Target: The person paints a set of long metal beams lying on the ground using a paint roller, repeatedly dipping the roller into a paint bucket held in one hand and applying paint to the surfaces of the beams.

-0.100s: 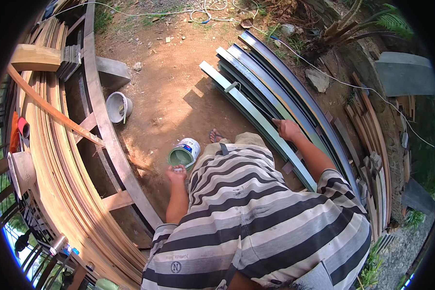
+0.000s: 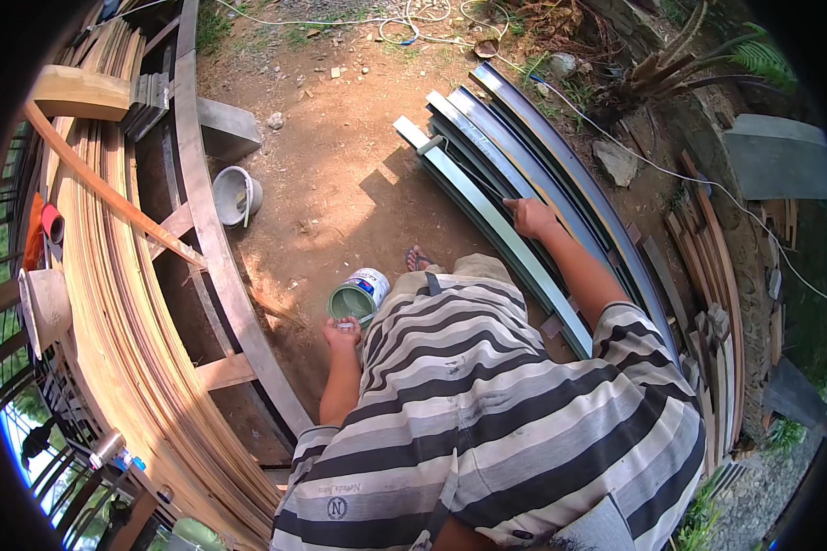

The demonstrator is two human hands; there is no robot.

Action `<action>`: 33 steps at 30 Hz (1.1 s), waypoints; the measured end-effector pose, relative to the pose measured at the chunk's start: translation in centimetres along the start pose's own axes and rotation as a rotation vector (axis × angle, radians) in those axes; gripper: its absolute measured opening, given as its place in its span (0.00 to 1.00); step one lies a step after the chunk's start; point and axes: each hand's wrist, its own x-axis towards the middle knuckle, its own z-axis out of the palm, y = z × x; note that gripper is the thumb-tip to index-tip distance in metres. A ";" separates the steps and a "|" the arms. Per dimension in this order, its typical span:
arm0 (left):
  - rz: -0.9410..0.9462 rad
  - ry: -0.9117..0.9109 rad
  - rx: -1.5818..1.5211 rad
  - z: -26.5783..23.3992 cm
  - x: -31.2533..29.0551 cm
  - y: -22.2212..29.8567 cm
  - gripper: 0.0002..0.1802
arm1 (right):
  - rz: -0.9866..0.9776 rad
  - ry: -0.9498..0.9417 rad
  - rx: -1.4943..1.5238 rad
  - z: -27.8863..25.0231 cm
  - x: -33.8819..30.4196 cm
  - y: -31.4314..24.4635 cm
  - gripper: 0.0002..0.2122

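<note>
My right hand (image 2: 531,219) is closed around the handle of a paint roller (image 2: 432,145). The small roller head rests on a long pale green metal beam (image 2: 473,188), close to its far end. At the lower middle my left hand (image 2: 342,332) is closed at the near side of a white paint can (image 2: 369,279), seemingly on its handle. The can is tilted so that its mouth and the green paint (image 2: 351,301) inside show. Exactly how the left fingers grip is hard to make out.
More metal beams (image 2: 524,124) lie side by side to the right of the green one. A grey bucket (image 2: 253,197) stands by a long frame rail (image 2: 213,230) on the left. Beyond it are stacked wooden boards (image 2: 129,303). A pale hose (image 2: 616,140) crosses the dirt ground (image 2: 331,138).
My right hand has pushed the roller farther along the beam toward its far end. The left hand still holds the can, and the whole view has shifted slightly.
</note>
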 end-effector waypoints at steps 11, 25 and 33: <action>0.097 0.139 -0.011 -8.3 -1.3 -0.4 0.13 | -0.051 -0.080 -0.108 -5.8 12.3 -8.9 0.26; 0.025 0.103 0.190 -5.4 1.2 -2.4 0.12 | 0.147 -0.219 -0.130 0.6 -17.6 10.9 0.28; 0.054 -0.065 0.304 0.9 2.0 -6.0 0.12 | 0.374 -0.409 -0.154 4.6 -37.8 19.4 0.26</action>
